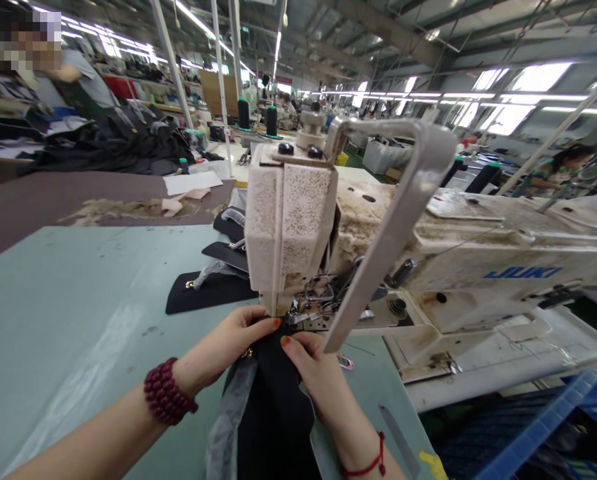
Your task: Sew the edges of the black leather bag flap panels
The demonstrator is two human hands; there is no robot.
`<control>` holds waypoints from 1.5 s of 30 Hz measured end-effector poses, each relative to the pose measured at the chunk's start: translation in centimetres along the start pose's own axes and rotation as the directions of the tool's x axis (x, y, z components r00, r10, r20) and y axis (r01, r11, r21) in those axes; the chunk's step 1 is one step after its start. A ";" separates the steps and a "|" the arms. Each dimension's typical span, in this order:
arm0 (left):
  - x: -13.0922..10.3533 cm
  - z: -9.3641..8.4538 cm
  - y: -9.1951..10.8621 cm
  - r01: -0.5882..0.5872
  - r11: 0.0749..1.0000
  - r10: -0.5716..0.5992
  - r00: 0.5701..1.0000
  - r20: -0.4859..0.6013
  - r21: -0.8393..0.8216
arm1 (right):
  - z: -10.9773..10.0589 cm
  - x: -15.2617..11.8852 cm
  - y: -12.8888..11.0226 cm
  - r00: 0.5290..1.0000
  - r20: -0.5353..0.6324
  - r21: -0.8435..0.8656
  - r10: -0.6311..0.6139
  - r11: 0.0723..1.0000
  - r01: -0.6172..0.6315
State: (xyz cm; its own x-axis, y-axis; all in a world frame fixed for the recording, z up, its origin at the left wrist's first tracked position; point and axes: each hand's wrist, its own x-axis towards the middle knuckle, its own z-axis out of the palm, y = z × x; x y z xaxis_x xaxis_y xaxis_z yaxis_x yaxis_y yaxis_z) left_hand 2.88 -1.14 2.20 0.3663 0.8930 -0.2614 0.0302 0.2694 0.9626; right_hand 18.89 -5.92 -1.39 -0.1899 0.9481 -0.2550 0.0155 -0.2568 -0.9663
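A long black piece (273, 407) with a wrapped, plastic-covered strip (231, 427) and gold hardware along its left side runs from the bottom edge up to the needle area of a white sewing machine (298, 220). My left hand (228, 343) wears a beaded bracelet at the wrist; its thumb and fingers are closed on the left edge of the piece, close to the presser foot (296, 319). Pinching the right edge is my right hand (318, 373), thumb on top, just below the foot. The undersides of the fingers are hidden by the cloth.
Several black pieces with gold hardware (223, 283) lie left of the machine head. A metal bar (388, 247) slants down above my right hand. A pink-handled tool (346, 362) and a blue crate (543, 427) are at right. A person (86, 73) stands back left.
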 end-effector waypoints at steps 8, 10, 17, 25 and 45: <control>-5.1 -2.7 -7.1 -0.127 0.953 0.228 0.899 -0.374 0.275 | -1.9 -4.7 -0.1 0.991 0.134 -0.326 -0.028 0.943 0.070; -6.8 -2.1 -10.1 -0.133 0.974 0.190 0.919 -0.345 0.182 | -1.6 -5.6 1.3 0.995 0.094 -0.252 -0.015 0.967 0.038; -5.7 2.7 -8.3 -0.023 0.949 -0.087 0.940 -0.330 -0.316 | 1.7 -5.8 5.2 0.991 -0.017 0.122 0.134 0.984 -0.131; -5.2 4.5 -3.9 0.266 0.741 -0.501 0.830 -0.244 -0.616 | 2.4 -6.5 2.6 0.992 -0.083 0.063 0.096 0.994 -0.091; -4.2 3.3 -5.1 0.270 0.737 -0.451 0.879 -0.153 -0.619 | 2.2 -5.0 3.1 0.984 -0.178 0.026 -0.010 1.000 0.015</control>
State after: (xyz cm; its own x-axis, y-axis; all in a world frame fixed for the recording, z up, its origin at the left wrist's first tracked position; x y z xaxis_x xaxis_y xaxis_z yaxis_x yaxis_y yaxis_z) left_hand 4.27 -7.43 -1.37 0.1658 0.7193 -0.6746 -0.4547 0.6628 0.5950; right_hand 17.77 -11.90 -3.02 -0.0124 0.9689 -0.2471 -0.0128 -0.2473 -0.9689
